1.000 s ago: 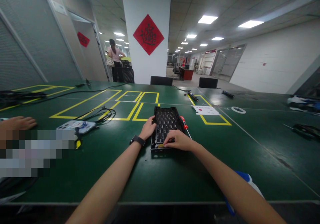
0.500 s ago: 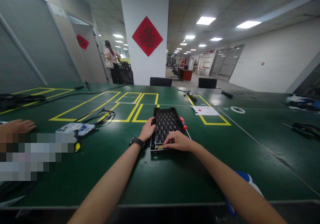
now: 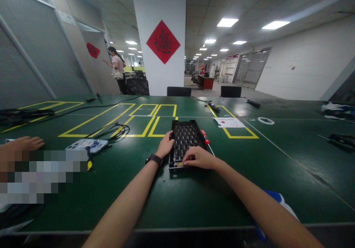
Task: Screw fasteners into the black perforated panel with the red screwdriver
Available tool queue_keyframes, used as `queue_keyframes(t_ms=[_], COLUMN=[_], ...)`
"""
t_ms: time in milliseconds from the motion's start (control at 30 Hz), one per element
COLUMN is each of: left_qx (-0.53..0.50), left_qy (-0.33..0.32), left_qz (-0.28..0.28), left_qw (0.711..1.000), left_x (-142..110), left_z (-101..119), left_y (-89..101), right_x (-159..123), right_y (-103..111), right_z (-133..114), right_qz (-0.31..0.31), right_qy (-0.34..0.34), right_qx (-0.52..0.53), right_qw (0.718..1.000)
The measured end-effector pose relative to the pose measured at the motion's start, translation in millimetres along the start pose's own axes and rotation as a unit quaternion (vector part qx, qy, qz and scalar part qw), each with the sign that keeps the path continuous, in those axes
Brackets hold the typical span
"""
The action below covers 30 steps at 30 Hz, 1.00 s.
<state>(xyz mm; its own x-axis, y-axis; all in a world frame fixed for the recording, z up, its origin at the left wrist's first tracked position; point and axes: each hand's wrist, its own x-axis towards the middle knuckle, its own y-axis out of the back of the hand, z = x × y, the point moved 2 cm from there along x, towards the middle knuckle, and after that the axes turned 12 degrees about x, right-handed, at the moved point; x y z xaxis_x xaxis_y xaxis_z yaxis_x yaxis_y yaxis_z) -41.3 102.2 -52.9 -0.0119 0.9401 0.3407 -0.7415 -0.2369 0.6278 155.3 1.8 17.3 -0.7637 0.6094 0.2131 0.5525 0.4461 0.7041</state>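
Now the black case is clasped at one side by the left hand; against its yellowish strip the right hand is bunched, its hold unclear.

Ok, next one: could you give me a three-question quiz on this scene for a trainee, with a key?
1. True or false: the left hand is at the left edge of the black case.
2. Which of these is nearest the right hand? a) the white paper b) the small yellow piece c) the white ring
3. Fill in: the dark wristband is worn on the ____ wrist.

Key: 1. True. 2. b. 3. left.
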Motion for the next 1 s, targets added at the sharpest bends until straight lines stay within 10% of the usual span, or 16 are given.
queue_keyframes(t_ms=[1000], left_qx=[-0.008], left_qy=[-0.004], left_qz=[0.005], left_qw=[1.000], left_x=[-2.5], left_z=[5.9], left_y=[3.4], right_x=[0.9], right_y=[0.3], right_z=[-4.9], right_qz=[0.003], right_qy=[0.019], right_qx=[0.005], right_qw=[1.000])
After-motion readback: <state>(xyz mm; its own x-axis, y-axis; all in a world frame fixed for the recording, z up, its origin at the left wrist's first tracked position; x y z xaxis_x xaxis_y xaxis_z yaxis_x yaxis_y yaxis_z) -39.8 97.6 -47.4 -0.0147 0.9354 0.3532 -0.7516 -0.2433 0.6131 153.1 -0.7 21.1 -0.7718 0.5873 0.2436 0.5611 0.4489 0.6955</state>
